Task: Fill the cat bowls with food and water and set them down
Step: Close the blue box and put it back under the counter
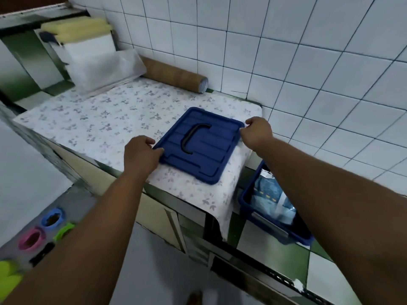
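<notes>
Head view: left hand (141, 154), right hand (257, 133) clamp blue lid (198, 148); cardboard tube (176, 74) behind

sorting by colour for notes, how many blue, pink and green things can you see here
blue: 3, lid, bin, bowl
pink: 1, bowl
green: 3, bowl, two blurred items
total: 7

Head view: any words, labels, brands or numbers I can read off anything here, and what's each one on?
None can be read.
Bag in the open blue bin: printed marks, too blurred to read.
Blue lid: no text, only moulded ridges and a black handle.
Cardboard tube: no print visible.
</notes>
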{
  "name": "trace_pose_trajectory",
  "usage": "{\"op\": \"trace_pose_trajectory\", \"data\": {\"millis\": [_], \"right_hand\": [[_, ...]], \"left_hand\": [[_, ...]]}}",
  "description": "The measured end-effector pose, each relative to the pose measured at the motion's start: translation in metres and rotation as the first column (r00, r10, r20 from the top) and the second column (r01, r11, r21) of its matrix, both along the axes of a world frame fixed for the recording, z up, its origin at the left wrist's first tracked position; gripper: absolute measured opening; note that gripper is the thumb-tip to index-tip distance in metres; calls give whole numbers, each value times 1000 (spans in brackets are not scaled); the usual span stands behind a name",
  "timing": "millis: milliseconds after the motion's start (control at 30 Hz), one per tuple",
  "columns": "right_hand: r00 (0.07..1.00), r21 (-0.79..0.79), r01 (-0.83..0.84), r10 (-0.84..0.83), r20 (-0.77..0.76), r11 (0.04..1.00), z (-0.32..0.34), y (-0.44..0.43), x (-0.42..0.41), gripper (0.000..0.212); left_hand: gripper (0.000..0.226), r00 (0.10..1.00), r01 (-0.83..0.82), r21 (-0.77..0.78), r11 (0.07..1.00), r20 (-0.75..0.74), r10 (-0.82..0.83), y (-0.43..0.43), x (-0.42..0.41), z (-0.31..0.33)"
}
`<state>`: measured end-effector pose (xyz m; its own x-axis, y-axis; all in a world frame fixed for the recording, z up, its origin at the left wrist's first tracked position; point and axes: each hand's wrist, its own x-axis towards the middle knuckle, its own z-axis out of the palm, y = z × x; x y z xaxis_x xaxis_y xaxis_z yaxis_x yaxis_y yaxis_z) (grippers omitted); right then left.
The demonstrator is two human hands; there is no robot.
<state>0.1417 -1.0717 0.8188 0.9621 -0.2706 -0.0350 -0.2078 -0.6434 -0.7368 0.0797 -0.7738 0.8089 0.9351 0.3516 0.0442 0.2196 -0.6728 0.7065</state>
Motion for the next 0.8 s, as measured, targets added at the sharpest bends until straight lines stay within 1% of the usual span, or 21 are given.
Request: {"op": "trace_pose_trajectory", "data": {"millis": [133, 233, 367, 500, 567, 633, 700, 800], "right_hand": [[991, -51, 46, -52, -126, 998, -13, 7, 23, 38], [980, -13, 70, -71, -187, 997, -21, 7, 34, 39], [976, 85, 149, -133, -172, 985, -19, -7, 33, 36], [976, 216, 193, -165, -139, 957, -23, -40, 20, 32], [977, 263, 205, -180, -116, 943, -24, -65, 12, 29], [971, 299, 239, -230, -65, 924, -23, -96, 1, 23], [960, 287, 273, -279, -20, 918, -20, -128, -10, 17], [948, 261, 311, -318, -15, 914, -20, -177, -29, 11]], "left_hand": [[34, 1000, 25, 39, 999, -15, -24, 4, 13, -2], [26, 1000, 16, 96, 995, -1, -16, 2, 12, 2], [20, 1000, -9, 119, 993, 14, 7, -10, 12, 6], [20, 998, -10, 109, 994, 69, 2, -41, 3, 10], [20, 996, 23, 108, 994, 85, -32, -60, -2, 13], [20, 993, 74, 107, 992, 84, -83, -84, -4, 15], [20, 988, 131, 122, 984, 67, -140, -112, -7, 16], [16, 967, 237, 143, 961, 56, -247, -153, -14, 12]]}}
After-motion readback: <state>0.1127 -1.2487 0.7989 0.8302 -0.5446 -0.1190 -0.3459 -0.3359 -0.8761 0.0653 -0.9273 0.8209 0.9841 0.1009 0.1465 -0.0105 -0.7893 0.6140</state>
